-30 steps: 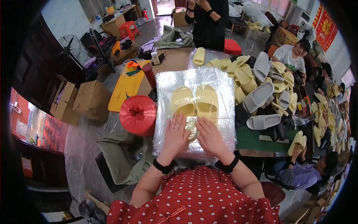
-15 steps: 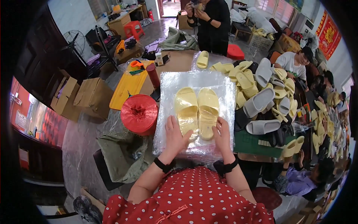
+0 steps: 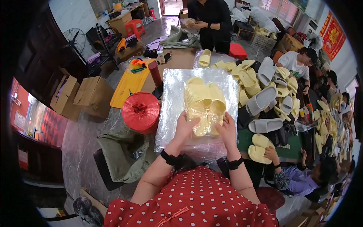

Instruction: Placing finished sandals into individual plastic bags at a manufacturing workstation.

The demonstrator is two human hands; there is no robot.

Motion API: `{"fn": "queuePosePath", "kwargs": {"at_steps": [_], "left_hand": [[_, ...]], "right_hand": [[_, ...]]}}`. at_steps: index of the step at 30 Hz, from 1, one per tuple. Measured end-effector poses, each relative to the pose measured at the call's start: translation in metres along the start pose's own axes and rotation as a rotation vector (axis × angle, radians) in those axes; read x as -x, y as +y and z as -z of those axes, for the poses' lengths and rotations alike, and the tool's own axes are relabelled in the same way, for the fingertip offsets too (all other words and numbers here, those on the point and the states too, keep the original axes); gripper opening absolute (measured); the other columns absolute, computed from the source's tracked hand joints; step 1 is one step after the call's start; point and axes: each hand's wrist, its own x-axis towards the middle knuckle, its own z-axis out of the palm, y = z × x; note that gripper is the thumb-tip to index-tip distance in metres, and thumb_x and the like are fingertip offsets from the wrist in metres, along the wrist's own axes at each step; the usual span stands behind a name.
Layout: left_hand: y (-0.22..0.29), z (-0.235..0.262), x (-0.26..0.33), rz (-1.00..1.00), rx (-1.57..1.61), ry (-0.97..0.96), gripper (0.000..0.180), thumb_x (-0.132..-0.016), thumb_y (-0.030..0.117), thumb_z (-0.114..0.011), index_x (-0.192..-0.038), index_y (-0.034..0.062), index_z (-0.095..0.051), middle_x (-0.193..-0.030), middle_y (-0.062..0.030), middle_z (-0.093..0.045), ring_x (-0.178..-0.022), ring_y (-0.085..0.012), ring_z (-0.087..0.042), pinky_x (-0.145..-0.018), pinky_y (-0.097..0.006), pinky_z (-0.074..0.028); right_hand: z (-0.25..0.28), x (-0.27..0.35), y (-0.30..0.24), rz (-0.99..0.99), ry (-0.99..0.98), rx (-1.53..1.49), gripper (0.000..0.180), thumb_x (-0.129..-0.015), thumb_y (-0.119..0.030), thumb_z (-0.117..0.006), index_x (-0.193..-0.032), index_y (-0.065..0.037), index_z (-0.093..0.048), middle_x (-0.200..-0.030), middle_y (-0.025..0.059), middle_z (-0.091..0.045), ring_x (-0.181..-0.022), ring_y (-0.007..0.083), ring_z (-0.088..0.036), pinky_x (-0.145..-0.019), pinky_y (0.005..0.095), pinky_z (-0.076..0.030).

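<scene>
1 pair of yellow slippers point(image 3: 204, 108), seemingly already sleeved in clear film point(image 3: 208, 120), sits over a stack of clear bags point(image 3: 171, 123). Left hand point(image 3: 186, 126) and right hand point(image 3: 227, 131) pinch its near end, 1 per side. Slipper heap point(image 3: 261, 101), right: looks unbagged.

Gold lettering point(image 3: 334, 33) on a red wall poster point(image 3: 329, 47), too small for reading.
</scene>
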Motion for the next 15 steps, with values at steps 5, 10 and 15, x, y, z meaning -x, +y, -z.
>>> {"fn": "queuePosePath", "kwargs": {"at_steps": [5,10,15], "left_hand": [[0.022,0.019,0.011,0.424,0.555,-0.25,0.054,-0.085,0.0,-0.065,-0.135,-0.0075,-0.047,-0.122,-0.0183,-0.063,-0.106,-0.0267,-0.067,-0.092,-0.037,-0.055],[0.05,0.025,0.021,0.372,0.782,-0.479,0.061,-0.087,0.008,-0.064,-0.141,-0.0055,-0.041,-0.129,-0.0191,-0.06,-0.113,-0.0283,-0.065,-0.097,-0.04,-0.055],[0.047,0.04,0.035,0.398,0.73,-0.418,0.061,-0.089,0.01,-0.064,-0.143,-0.0033,-0.04,-0.133,-0.0169,-0.058,-0.117,-0.0274,-0.063,-0.099,-0.039,-0.052]], "right_hand": [[-0.008,0.024,-0.06,0.358,0.304,1.061,0.083,-0.074,-0.01,-0.08,-0.145,0.002,-0.038,-0.136,0.0174,-0.051,-0.123,0.0261,-0.053,-0.105,0.0396,-0.045],[-0.013,0.027,-0.082,-0.033,-0.074,-0.05,0.066,-0.082,-0.006,-0.076,-0.139,0.001,-0.045,-0.126,0.0137,-0.061,-0.11,0.0184,-0.061,-0.093,0.0324,-0.052],[-0.051,0.039,-0.079,0.09,0.058,-0.03,0.052,-0.087,-0.001,-0.069,-0.133,0.003,-0.047,-0.12,0.0132,-0.062,-0.106,0.0187,-0.061,-0.091,0.0313,-0.051]]}}
